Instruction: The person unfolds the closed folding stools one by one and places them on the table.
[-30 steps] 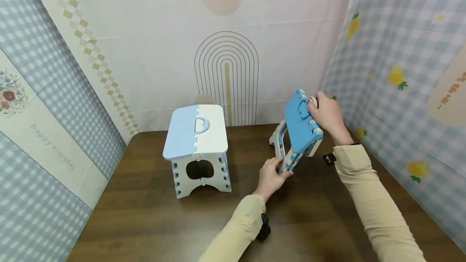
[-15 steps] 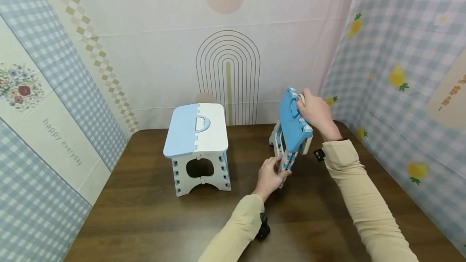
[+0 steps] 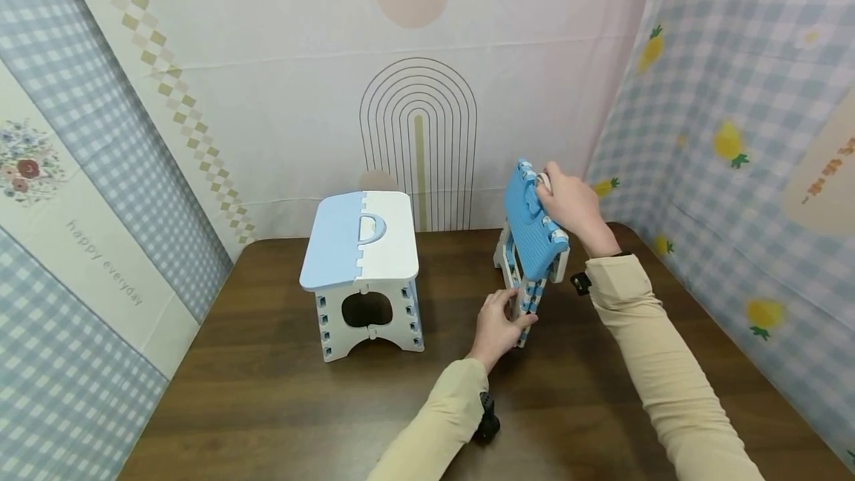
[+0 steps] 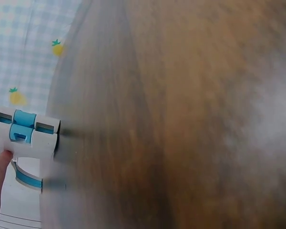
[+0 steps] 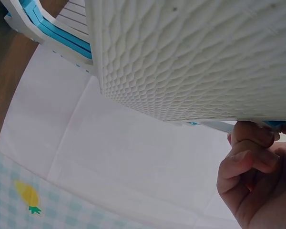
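Note:
A folding stool [image 3: 532, 228] with a blue and white seat stands partly folded at the table's right. Its two seat halves hang down from the raised middle line. My right hand [image 3: 573, 205] grips the handle at that top line, fingers curled in the right wrist view, where the white textured seat half [image 5: 190, 57] fills the upper part. Low on the near side, my left hand [image 3: 496, 326] holds the stool's leg between thumb and fingers. The left wrist view catches only a finger [image 4: 0, 169] on the hinged white and blue leg [image 4: 26, 136].
A second folding stool [image 3: 361, 240], light blue and white, stands fully unfolded left of the hands. Both are on a dark wooden table [image 3: 267, 407]. A patterned cloth wall [image 3: 300, 95] rises behind, and a checked cloth [image 3: 748, 191] hangs close on the right.
My right hand has moved left with the top of the stool, which now stands more upright and narrower. The left hand keeps its place on the leg; the other stool has not moved.

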